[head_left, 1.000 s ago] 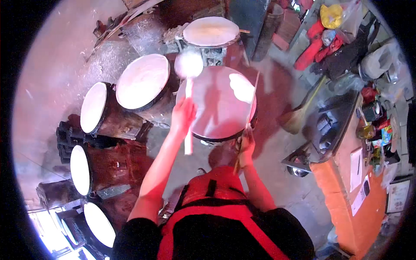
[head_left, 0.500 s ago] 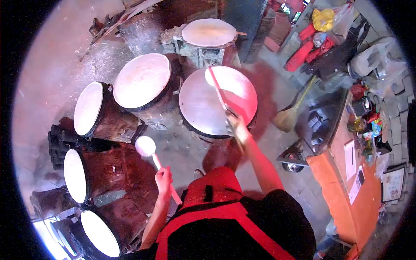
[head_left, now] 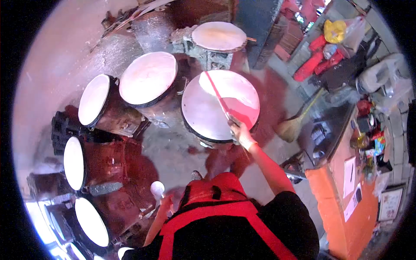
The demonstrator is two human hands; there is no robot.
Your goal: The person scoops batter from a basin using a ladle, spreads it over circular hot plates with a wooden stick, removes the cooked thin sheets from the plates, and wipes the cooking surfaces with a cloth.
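My right hand (head_left: 240, 132) is closed round one end of a long thin stick (head_left: 215, 92), which slants up across a broad round griddle (head_left: 197, 110). That hand is over the griddle's near right rim. The griddle's top is pale, with a bright white patch at the back and a reddish shaded area at the right. Lower down, close to my body, my left hand (head_left: 165, 203) grips a ladle (head_left: 157, 189) with a round white head. The ladle is away from the griddle; most of its handle is hidden.
Several more round white-topped drum stoves (head_left: 148, 79) curve round the left side and back. To the right stand a broom (head_left: 299, 123), a dark bin-like container (head_left: 323, 134) and a counter with an orange cover (head_left: 342, 203). Bags (head_left: 336, 31) lie at the back right.
My left hand has come down and back towards my body with the ladle. My right hand has stayed at the griddle's near right rim. The view has shifted slightly.
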